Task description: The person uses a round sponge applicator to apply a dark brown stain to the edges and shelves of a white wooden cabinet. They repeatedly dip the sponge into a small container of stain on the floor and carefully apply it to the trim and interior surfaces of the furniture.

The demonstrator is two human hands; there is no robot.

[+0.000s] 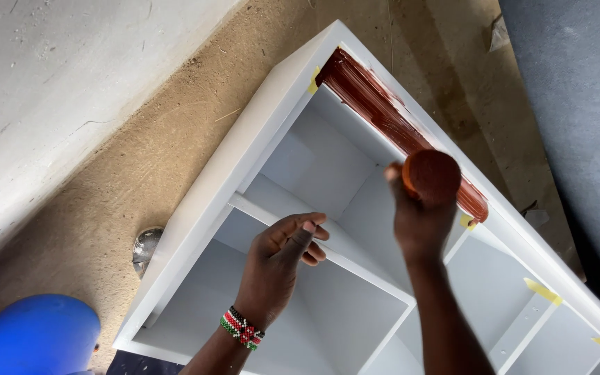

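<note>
A white shelf cabinet (210, 201) lies on its back on a dirt floor, its open compartments facing up. My right hand (418, 219) grips a small paint roller (433, 177) loaded with red-brown paint and presses it on the cabinet's far edge. A wet red-brown stripe (376, 104) covers that edge from the top corner down to the roller. My left hand (282, 260), with a beaded bracelet on the wrist, hovers over a white divider (342, 260), fingers curled and holding nothing.
Yellow tape pieces (543, 292) mark the cabinet's edges. A blue plastic drum (32, 337) stands at the lower left. A small round tin (146, 246) lies on the dirt beside the cabinet. A pale wall (50, 83) runs along the upper left; a dark grey panel (578, 104) is at right.
</note>
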